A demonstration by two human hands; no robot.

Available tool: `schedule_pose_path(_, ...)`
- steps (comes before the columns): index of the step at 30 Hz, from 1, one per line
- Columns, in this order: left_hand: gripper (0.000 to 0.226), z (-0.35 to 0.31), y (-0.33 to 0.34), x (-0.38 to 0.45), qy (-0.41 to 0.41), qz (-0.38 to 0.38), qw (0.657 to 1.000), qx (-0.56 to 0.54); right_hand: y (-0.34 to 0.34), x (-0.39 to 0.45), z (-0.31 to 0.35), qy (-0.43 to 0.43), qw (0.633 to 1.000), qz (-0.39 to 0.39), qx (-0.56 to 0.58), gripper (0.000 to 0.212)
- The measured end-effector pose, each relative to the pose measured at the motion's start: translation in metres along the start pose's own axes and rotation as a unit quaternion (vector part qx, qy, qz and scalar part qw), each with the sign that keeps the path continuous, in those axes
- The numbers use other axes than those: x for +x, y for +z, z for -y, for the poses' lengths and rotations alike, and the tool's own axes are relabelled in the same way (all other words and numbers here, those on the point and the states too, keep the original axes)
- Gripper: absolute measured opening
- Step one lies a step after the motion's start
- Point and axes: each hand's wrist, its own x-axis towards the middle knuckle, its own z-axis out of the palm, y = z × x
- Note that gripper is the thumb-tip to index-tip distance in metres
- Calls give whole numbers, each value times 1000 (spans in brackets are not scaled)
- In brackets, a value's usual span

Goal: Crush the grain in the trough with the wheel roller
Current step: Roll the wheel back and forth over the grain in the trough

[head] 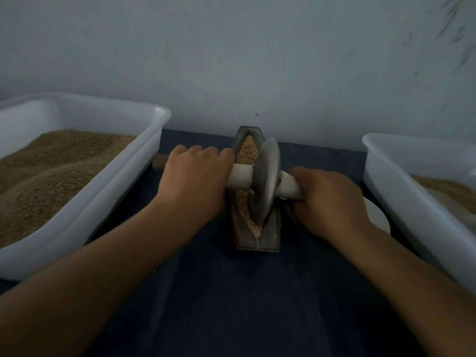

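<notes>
From the head view, the trough (257, 222) lies at the middle of the table's far edge, long axis running away from the person. The wheel roller (266, 182) stands in the grain (248, 150), its axle crosswise. The left hand (195, 176) and right hand (327, 199) each apparently grip 1 axle end.

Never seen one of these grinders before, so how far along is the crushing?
Mid-job, it seems. Done: the trough is loaded with grain. In hand: left hand and right hand each hold the axle, with the wheel standing in the trough. Left: the grain looks coarse at both ends, so more rolling is probably needed.
</notes>
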Motion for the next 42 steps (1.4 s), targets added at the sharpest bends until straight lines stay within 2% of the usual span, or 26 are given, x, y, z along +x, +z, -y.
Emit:
schedule_pose_path(4, 45, 5, 11, 2, -12, 31, 999, -13, 5, 12, 0, -13, 1000, 3, -24, 17)
schedule_pose_path(11, 43, 17, 38, 33, -30, 50, 998, -24, 27, 56, -9, 4, 996, 55, -65, 47)
schedule_pose_path(14, 35, 21, 48, 57, -28, 42, 999, -2, 35, 78, -18, 33, 993, 99, -52, 39)
schedule_pose_path(19, 28, 27, 59, 92, -32, 55, 998, 0, 45, 122, -30, 59, 972, 220, -55, 28)
schedule_pose_path(22, 25, 29, 61, 104, -39, 61, 997, -3, 49, 140, -34, 66, 966, 242, -58, 28)
schedule_pose_path(27, 21, 24, 61, 101, -48, 53, 997, 23, 52, 129, -38, 58, 971, 220, -71, 27)
schedule_pose_path(33, 19, 18, 51, 83, -35, 51, 997, 40, 43, 89, -29, 66, 987, 142, -28, 23)
schedule_pose_path(39, 27, 11, 34, 46, -38, 86, 995, 23, 26, 50, -12, 29, 997, 56, -49, 20)
schedule_pose_path(42, 36, 5, 22, 23, -40, 60, 997, 13, 15, 32, -4, 8, 998, 31, -51, 19)
